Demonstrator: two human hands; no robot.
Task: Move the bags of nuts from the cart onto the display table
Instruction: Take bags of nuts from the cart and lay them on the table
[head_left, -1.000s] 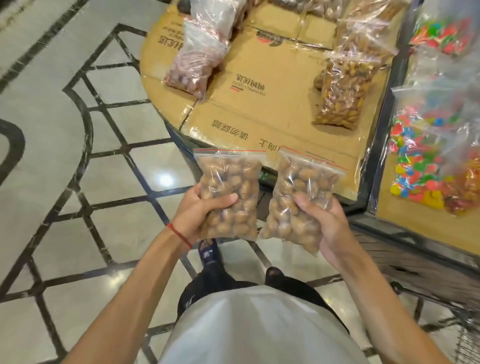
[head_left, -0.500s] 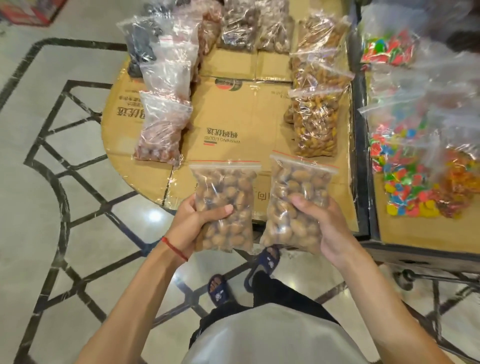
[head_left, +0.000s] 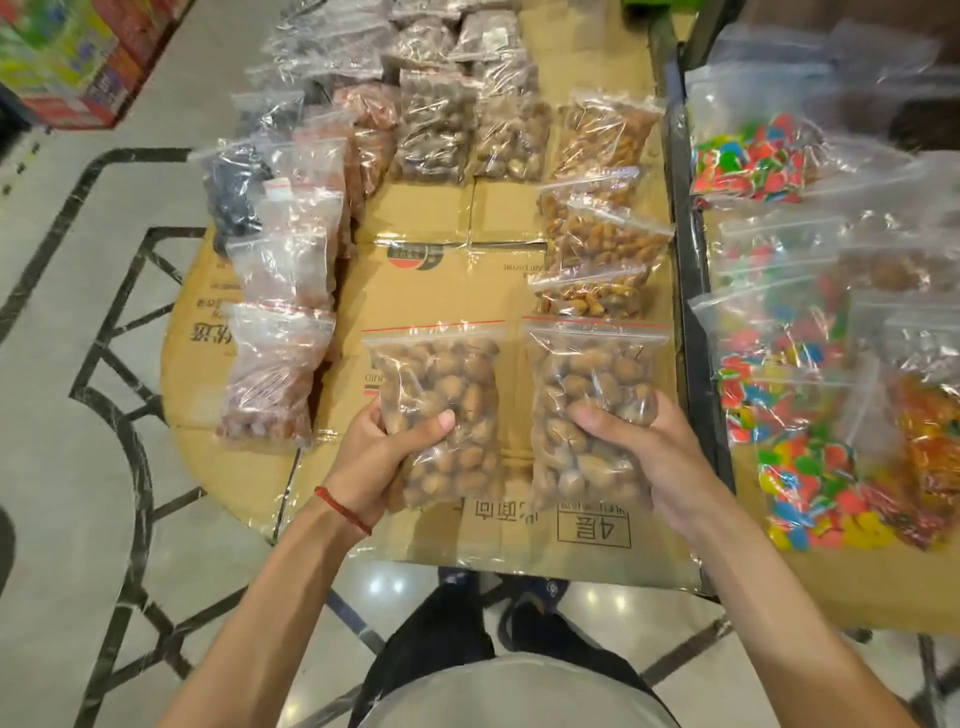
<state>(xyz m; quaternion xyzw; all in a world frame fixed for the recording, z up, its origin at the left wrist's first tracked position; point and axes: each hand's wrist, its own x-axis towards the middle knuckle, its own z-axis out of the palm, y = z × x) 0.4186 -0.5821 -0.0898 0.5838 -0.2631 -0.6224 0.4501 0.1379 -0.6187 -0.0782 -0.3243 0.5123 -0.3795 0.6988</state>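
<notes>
Two upright nut bags, left bag (head_left: 441, 410) and right bag (head_left: 592, 405), are gripped side by side by the left hand (head_left: 379, 457) and right hand (head_left: 649, 452) over the bare cardboard table (head_left: 426, 291) ahead

We see clear, glossy, crinkled plastic on the left nut bag (head_left: 441, 374) and the right nut bag (head_left: 592, 374). The tabletop (head_left: 431, 291) is matt brown cardboard, shiny-taped at its seams. At nine o'clock we find the floor (head_left: 78, 364) of smooth, polished, reflective stone.
</notes>
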